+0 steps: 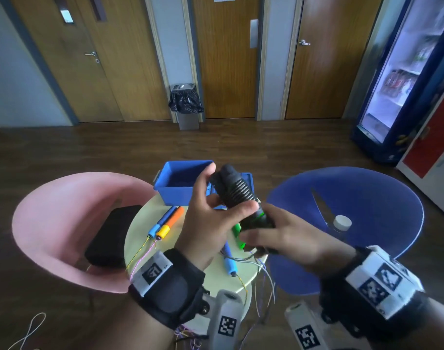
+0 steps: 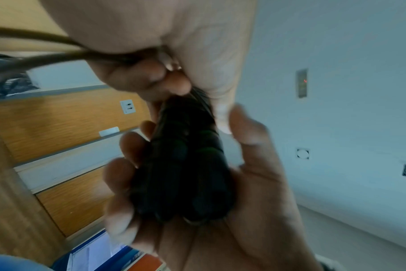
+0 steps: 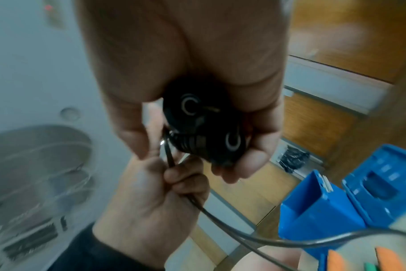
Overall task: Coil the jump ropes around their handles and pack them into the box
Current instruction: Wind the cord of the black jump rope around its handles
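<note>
A pair of black ribbed jump-rope handles (image 1: pixel 234 190) with dark rope coiled round them is held up over the small table. My left hand (image 1: pixel 226 193) grips the bundle round its upper part, thumb toward the box. My right hand (image 1: pixel 258 228) holds the lower end, and in the right wrist view its fingers (image 3: pixel 181 176) curl round the loose dark rope (image 3: pixel 243 236). The open blue box (image 1: pixel 180 190) stands just behind. On the table lie blue and orange handles (image 1: pixel 168 221), a green handle (image 1: pixel 237 231) and another blue handle (image 1: pixel 229 258).
The round cream table (image 1: pixel 145 223) is small, with thin cords (image 1: pixel 261 274) hanging off its front. A pink chair (image 1: pixel 64 210) on the left holds a black pouch (image 1: pixel 112 236). On the blue chair (image 1: pixel 380 198) to the right are a bottle (image 1: pixel 342 222) and scissors (image 1: pixel 319 205).
</note>
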Action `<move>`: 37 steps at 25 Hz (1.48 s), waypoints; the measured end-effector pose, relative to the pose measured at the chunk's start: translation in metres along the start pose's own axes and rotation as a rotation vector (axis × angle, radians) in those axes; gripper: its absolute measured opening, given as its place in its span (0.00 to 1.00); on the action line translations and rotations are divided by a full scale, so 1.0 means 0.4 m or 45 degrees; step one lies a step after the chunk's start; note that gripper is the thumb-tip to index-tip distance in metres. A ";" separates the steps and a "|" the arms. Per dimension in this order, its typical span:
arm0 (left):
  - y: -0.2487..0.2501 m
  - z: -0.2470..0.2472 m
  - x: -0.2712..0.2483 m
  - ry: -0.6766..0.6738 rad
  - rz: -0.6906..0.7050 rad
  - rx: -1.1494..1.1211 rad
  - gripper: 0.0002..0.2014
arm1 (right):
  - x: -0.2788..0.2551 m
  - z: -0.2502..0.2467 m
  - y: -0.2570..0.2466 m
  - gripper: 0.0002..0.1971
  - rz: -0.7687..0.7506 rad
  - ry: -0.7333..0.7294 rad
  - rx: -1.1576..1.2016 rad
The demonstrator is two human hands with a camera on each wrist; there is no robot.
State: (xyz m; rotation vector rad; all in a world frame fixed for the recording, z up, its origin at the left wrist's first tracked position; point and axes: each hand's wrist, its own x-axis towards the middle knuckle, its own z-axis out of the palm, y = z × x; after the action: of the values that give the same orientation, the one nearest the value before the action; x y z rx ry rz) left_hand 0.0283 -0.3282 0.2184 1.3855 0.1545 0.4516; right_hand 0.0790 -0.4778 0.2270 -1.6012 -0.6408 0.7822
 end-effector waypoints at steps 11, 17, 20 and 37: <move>-0.038 -0.057 0.011 -0.319 -0.064 0.068 0.36 | -0.007 0.028 0.032 0.19 0.151 0.110 0.279; -0.104 -0.108 0.005 -0.323 -0.161 0.132 0.28 | -0.002 0.016 0.053 0.23 0.013 0.176 0.535; -0.125 -0.110 -0.010 -0.291 -0.268 0.020 0.08 | 0.003 0.020 0.059 0.35 -0.089 0.065 0.827; -0.055 -0.117 -0.015 -0.280 0.007 0.306 0.18 | -0.001 0.094 0.066 0.14 -0.089 0.226 0.735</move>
State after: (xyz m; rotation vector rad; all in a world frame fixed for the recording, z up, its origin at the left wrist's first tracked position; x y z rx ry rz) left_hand 0.0105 -0.2903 0.1871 1.6613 0.0247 0.2887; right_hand 0.0488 -0.4593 0.1975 -1.0959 -0.3000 0.6846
